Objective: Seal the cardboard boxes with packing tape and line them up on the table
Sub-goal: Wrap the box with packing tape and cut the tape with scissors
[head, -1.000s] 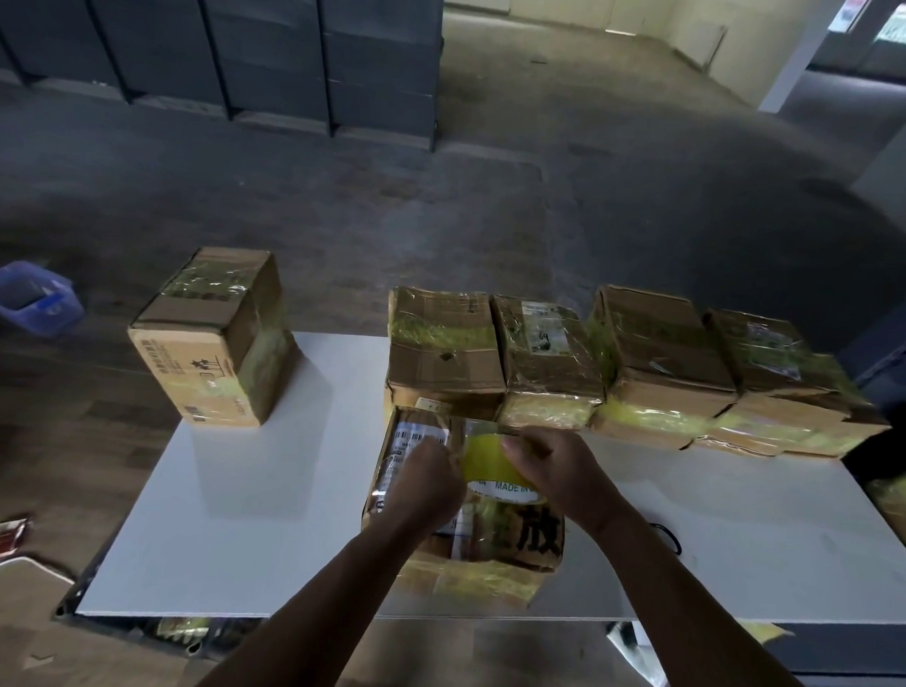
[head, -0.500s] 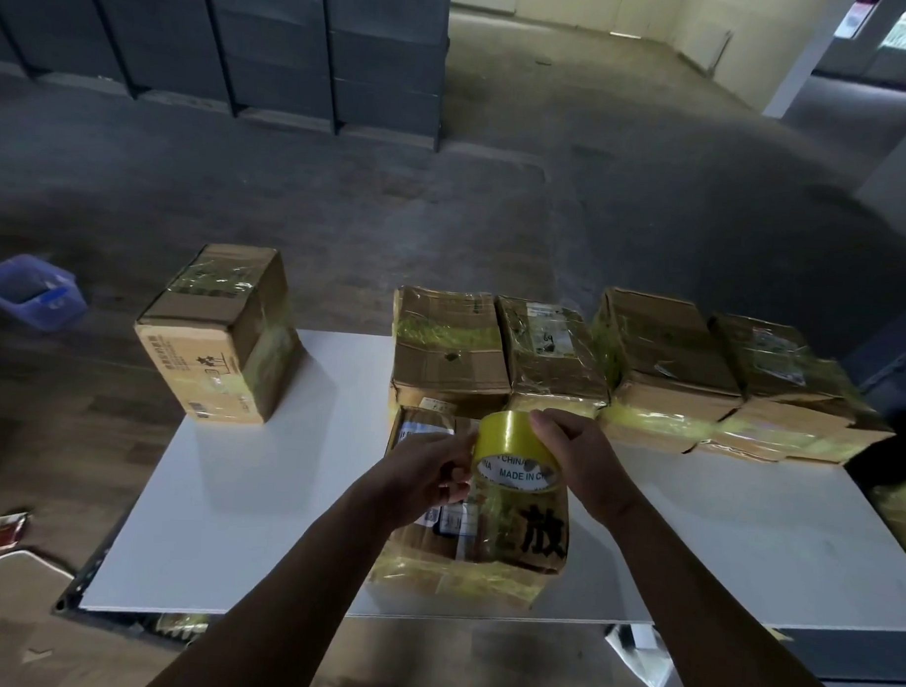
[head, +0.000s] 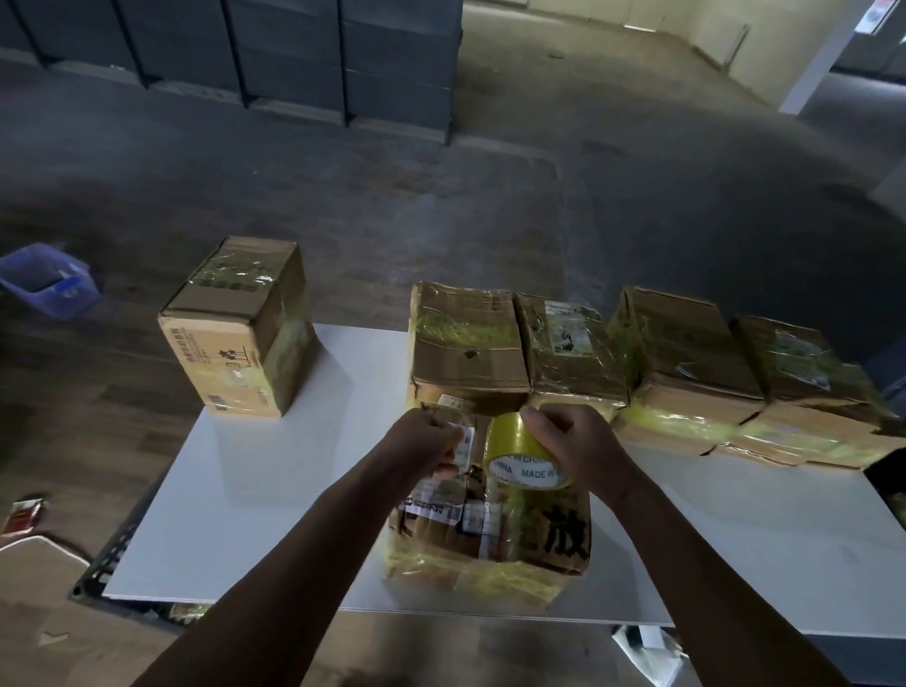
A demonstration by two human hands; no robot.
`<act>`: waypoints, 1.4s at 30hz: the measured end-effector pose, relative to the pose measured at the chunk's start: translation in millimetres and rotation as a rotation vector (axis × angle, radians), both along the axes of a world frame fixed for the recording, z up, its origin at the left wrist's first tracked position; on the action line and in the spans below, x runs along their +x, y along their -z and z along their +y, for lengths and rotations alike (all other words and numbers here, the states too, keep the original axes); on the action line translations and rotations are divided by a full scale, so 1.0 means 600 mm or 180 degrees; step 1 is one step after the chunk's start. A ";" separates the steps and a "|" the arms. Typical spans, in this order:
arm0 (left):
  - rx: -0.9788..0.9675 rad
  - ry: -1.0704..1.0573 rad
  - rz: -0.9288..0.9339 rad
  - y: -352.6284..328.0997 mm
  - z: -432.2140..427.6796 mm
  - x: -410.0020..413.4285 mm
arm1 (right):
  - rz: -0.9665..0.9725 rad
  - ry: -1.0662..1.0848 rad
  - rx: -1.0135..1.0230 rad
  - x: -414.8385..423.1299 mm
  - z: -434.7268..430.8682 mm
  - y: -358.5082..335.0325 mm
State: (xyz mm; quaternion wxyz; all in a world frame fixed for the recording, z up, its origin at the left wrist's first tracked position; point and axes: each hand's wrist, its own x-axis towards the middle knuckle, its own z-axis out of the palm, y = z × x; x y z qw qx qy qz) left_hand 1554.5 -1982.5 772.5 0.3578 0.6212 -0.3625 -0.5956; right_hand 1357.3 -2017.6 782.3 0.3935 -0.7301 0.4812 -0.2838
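Since half a second ago the left hand (head: pixel 427 440) has drawn away leftward from the tape roll (head: pixel 524 459), which sits lower, close over the near box (head: pixel 490 529).

Dark grey cabinets (head: pixel 297 39) stand in a line along the back of a dim room with a bare grey floor (head: pixel 599 204). One white table (head: pixel 281 491) carries six cardboard boxes, all streaked with yellow tape. Four of them (head: pixel 466 343) (head: pixel 569 347) (head: pixel 687 346) (head: pixel 809 376) stand side by side, touching, along the far edge. A fifth box (head: pixel 241 330) stands well apart at the far left corner. The near box, the sixth, lies at the front edge, touching the row.

One yellow tape roll is in play. The right hand (head: pixel 571 440) grips it, fingers curled over its rim. The left hand's fingers are curled tight just beside the roll; whether they pinch a tape end I cannot tell.

On the floor at left lie a blue bin (head: pixel 42 280), a white cable (head: pixel 2 553) and a small red packet (head: pixel 21 516).
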 end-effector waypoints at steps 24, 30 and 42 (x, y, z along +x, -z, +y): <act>0.0301 -0.0272 0.0018 0.084 0.009 0.130 | 0.1239 -0.0156 -0.0602 0.092 0.014 0.021; 0.0540 -0.0293 0.0154 0.123 0.011 0.145 | 0.1673 -0.0155 -0.0755 0.136 0.015 0.013; 0.0799 -0.0265 0.0563 0.163 0.013 0.145 | 0.2048 -0.0116 -0.0702 0.160 0.026 0.012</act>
